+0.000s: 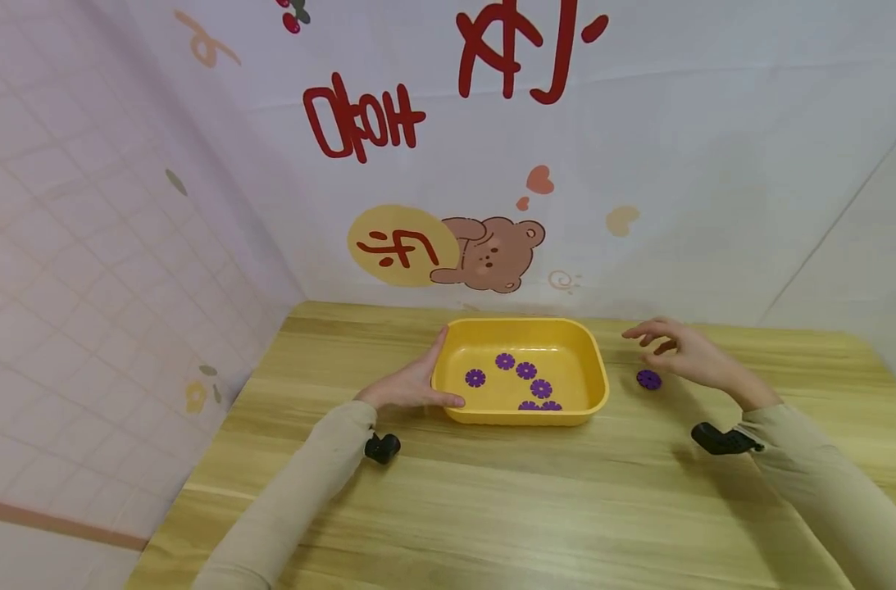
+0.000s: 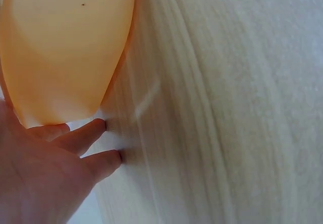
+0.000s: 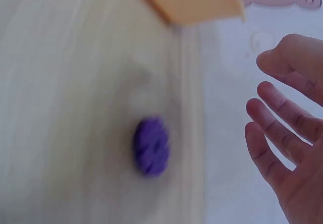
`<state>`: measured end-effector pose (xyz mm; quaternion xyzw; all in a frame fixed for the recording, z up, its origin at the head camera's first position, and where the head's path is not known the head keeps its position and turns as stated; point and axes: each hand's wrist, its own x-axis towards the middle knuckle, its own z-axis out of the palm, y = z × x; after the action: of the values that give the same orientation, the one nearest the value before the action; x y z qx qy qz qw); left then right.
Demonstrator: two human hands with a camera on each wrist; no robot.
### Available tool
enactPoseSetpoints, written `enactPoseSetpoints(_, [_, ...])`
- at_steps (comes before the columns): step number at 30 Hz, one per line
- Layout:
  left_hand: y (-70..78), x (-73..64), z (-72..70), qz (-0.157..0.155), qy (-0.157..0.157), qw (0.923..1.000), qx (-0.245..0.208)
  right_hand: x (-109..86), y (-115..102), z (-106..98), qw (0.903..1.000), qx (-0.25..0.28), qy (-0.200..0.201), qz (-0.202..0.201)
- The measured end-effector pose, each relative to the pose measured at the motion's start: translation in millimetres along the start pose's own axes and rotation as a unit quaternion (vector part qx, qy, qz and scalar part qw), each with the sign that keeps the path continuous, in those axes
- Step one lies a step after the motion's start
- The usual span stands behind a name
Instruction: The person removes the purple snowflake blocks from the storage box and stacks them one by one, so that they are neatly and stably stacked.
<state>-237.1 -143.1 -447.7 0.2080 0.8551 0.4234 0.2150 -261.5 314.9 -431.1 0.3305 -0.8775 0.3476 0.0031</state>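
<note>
A yellow plastic bin [image 1: 521,418] stands on the wooden table with several purple snowflake-shaped building discs [image 1: 541,388] lying on its floor. My left hand [image 1: 411,385] rests against the bin's left end, thumb at the front corner and the other fingers along the outer wall. In the left wrist view, three extended fingers of it touch the bin wall or the table beside it. Right of the bin, one purple disc [image 1: 648,379] lies on the tabletop. My right hand [image 1: 684,352] hovers over and beyond that disc, fingers loosely bent and apart from it, holding nothing.
The wooden table [image 1: 492,508] stretches in front of the bin and to both sides. Close behind the bin rises a white wall covering [image 1: 676,164] with a bear and red lettering. A black wrist device [image 1: 720,439] juts from the right sleeve, another [image 1: 383,448] from the left.
</note>
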Motion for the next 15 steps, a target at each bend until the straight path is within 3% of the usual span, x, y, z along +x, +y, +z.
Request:
enactPoseSetpoints(7, [-1.8,1.2,-0.1,-0.001,-0.01,0.9999,0.007,29.3,-33,5,0.9989,0.011,-0.019,-0.041])
enactPoseSetpoints(15, [-1.5,0.3,-0.9,-0.002,0.004,1.0,-0.001,52.4,-57,30,0.9945,0.066,-0.059,-0.056])
